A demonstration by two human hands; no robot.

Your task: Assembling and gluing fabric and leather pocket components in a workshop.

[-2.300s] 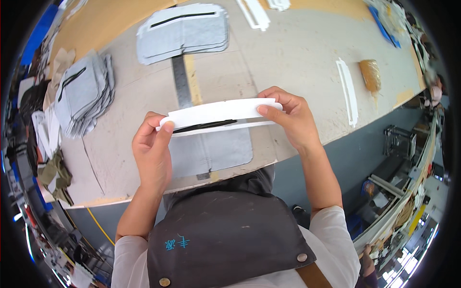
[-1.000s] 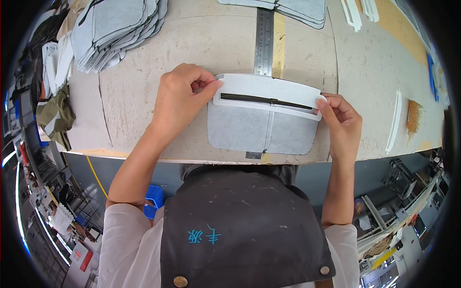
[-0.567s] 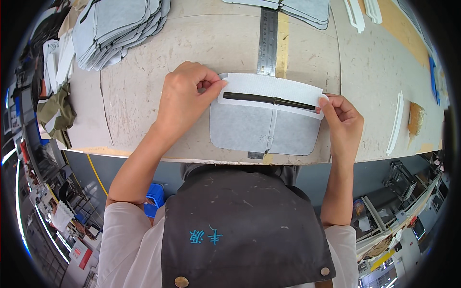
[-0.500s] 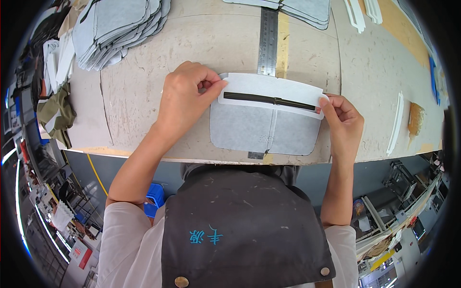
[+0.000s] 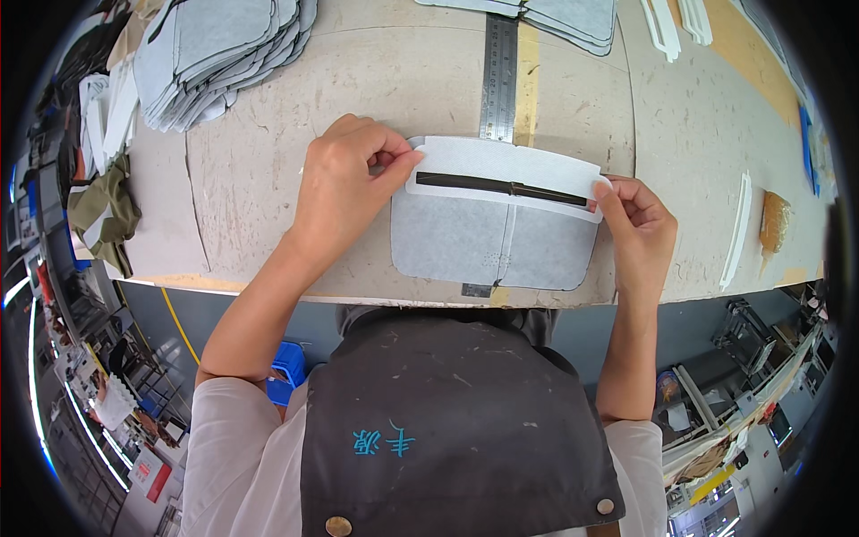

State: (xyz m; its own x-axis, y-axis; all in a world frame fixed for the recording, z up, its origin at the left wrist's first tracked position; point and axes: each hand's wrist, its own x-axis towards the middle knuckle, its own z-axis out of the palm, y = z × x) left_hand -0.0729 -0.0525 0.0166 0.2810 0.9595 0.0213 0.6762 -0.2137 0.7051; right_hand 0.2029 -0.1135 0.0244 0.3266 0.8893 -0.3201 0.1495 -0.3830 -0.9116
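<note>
Left hand (image 5: 349, 174): thumb and fingertips pinched together at the left end of the white slotted strip (image 5: 510, 163).
Right hand (image 5: 642, 219): thumb pressed on top of the strip's right end, fingers curled behind; a narrow grip.
Nearer hand: neither; each touches its own end, so the strip spans the space between them.
Strip's long axis: left to right across the body, its right end sloping slightly toward the table's front edge.
Slot: parallel to that axis, with a dark band (image 5: 474, 183) showing along it.
Grey panel (image 5: 447, 237): beneath the strip, its lower part showing on the wearer's side; whether the two are stuck together, I cannot tell.
Steel ruler (image 5: 499, 80): flat on the table (image 5: 268, 197), running away from the panel's far edge, roughly crosswise to the strip.
Panel stack (image 5: 224, 54): beyond the left hand, farther left.
Loose white strip (image 5: 736, 231): right of the right hand, well apart, pointing away from the wearer.
</note>
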